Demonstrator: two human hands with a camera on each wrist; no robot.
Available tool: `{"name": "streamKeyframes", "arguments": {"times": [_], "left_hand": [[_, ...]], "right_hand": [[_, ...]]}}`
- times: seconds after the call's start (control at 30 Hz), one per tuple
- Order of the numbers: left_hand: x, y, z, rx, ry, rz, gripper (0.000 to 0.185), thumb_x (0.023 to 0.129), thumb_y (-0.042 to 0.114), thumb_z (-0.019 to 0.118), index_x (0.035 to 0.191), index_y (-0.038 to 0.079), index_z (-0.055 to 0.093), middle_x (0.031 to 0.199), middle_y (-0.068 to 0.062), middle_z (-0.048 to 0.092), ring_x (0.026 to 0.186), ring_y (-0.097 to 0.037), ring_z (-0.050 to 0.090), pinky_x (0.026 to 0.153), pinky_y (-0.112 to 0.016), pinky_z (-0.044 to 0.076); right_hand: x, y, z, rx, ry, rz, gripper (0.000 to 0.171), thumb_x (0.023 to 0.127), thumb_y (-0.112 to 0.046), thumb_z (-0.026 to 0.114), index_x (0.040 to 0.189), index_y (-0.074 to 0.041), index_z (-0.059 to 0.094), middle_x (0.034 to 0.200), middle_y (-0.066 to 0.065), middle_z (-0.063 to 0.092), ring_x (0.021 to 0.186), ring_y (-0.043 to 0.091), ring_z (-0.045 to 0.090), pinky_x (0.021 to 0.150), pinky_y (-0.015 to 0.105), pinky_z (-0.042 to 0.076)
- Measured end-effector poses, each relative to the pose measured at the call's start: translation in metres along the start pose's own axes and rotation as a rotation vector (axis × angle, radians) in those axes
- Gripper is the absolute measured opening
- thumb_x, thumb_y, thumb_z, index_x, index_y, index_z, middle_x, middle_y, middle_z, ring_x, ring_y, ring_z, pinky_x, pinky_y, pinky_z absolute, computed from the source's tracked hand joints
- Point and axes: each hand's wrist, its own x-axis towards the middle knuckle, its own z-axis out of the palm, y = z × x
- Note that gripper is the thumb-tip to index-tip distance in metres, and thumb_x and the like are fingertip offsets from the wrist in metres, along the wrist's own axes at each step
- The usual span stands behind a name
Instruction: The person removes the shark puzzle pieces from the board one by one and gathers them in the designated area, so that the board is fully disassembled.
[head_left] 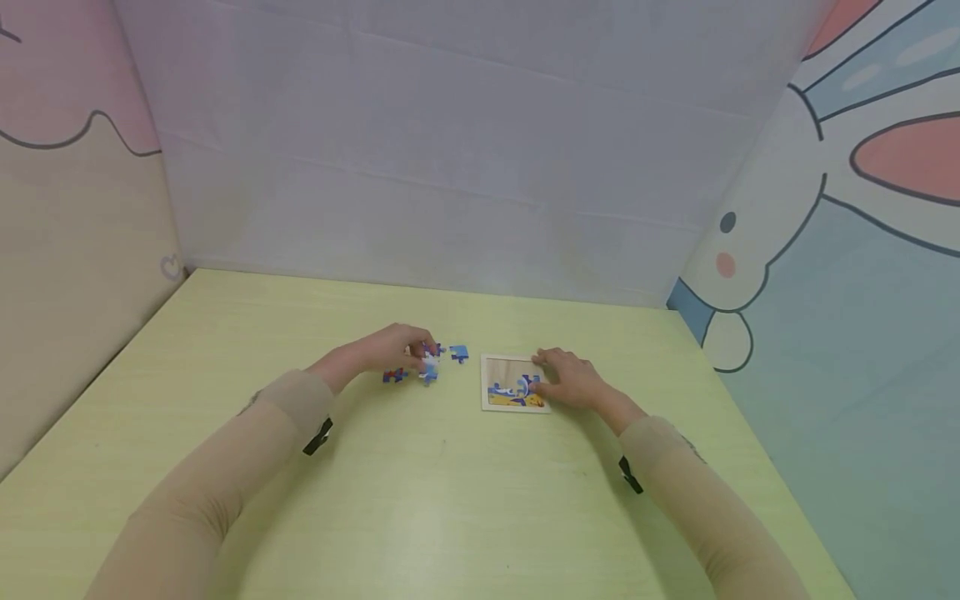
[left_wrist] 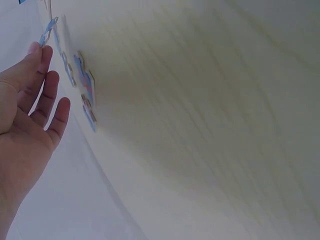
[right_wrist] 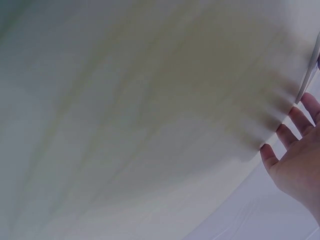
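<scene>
Mid-frame on the tabletop (head_left: 225, 333), the left hand (head_left: 386, 350) reaches loose puzzle pieces (head_left: 429, 362), fingers relaxed, gripping nothing. The right hand (head_left: 573, 382) rests flat on the puzzle board (head_left: 504, 383).

Head cam looks forward and down from above at the whole table (head_left: 450, 500). Both wrist cams sit super close, tilted, skimming along it past the fingers (left_wrist: 47, 92). All three views share that yellow-green tabletop.
</scene>
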Motion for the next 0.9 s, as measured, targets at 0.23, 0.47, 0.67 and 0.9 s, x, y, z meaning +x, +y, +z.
{"name": "streamKeyframes", "arguments": {"times": [0.23, 0.47, 0.67, 0.9], "left_hand": [[-0.004, -0.008, 0.002, 0.011, 0.013, -0.002, 0.022, 0.086, 0.014, 0.068, 0.108, 0.010, 0.064, 0.090, 0.001, 0.062, 0.082, -0.013, 0.056, 0.075, -0.029, 0.048], [-0.001, -0.012, 0.007, 0.103, 0.029, 0.019, 0.025, 0.086, 0.016, 0.069, 0.110, 0.010, 0.066, 0.089, 0.003, 0.063, 0.082, -0.012, 0.056, 0.074, -0.028, 0.048], [0.000, -0.009, 0.008, 0.139, 0.073, -0.030, 0.030, 0.086, 0.018, 0.069, 0.115, 0.013, 0.065, 0.092, 0.004, 0.061, 0.088, -0.015, 0.051, 0.078, -0.031, 0.045], [0.008, 0.008, 0.004, 0.194, 0.154, 0.011, 0.026, 0.089, 0.021, 0.067, 0.114, 0.013, 0.067, 0.088, 0.006, 0.061, 0.095, -0.022, 0.049, 0.090, -0.044, 0.035]], "right_hand": [[0.000, 0.001, 0.000, -0.004, 0.008, -0.008, 0.063, 0.090, -0.046, 0.057, 0.140, -0.010, 0.043, 0.149, 0.015, 0.035, 0.134, 0.039, 0.032, 0.104, 0.062, 0.025], [0.002, 0.002, 0.003, -0.007, 0.008, -0.009, 0.063, 0.090, -0.047, 0.056, 0.140, -0.010, 0.042, 0.149, 0.014, 0.035, 0.134, 0.039, 0.033, 0.103, 0.063, 0.025], [0.002, 0.000, 0.003, -0.002, 0.004, -0.014, 0.064, 0.090, -0.047, 0.057, 0.140, -0.010, 0.042, 0.149, 0.015, 0.034, 0.134, 0.039, 0.032, 0.103, 0.063, 0.025], [0.000, 0.001, -0.001, -0.002, -0.008, -0.016, 0.063, 0.091, -0.046, 0.056, 0.141, -0.010, 0.042, 0.149, 0.015, 0.034, 0.135, 0.040, 0.031, 0.103, 0.064, 0.024]]}}
